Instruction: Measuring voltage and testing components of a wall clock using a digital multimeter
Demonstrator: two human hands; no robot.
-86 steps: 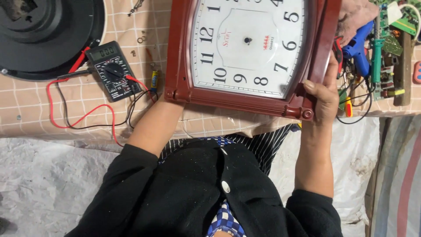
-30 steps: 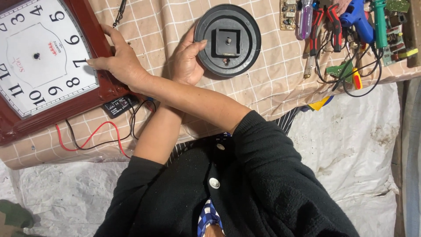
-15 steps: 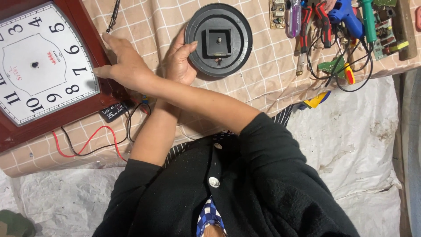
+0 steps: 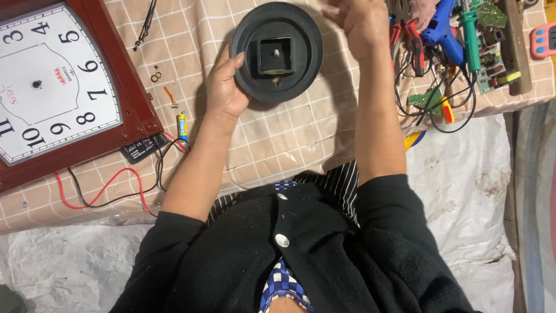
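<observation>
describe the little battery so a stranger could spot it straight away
Start at the red-framed wall clock lying on the checked cloth. Just off its lower right corner, beside the left hand's wrist, lies a small yellow and blue battery, the only bright cylinder there.

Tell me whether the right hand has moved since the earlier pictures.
Yes: the right hand went from the red wooden clock frame rightward, past the round black disc.

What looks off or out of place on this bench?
The red-framed wall clock has no hands, only a bare centre hole. A loose battery and small parts lie on the checked cloth. The left hand grips the black round disc.
</observation>
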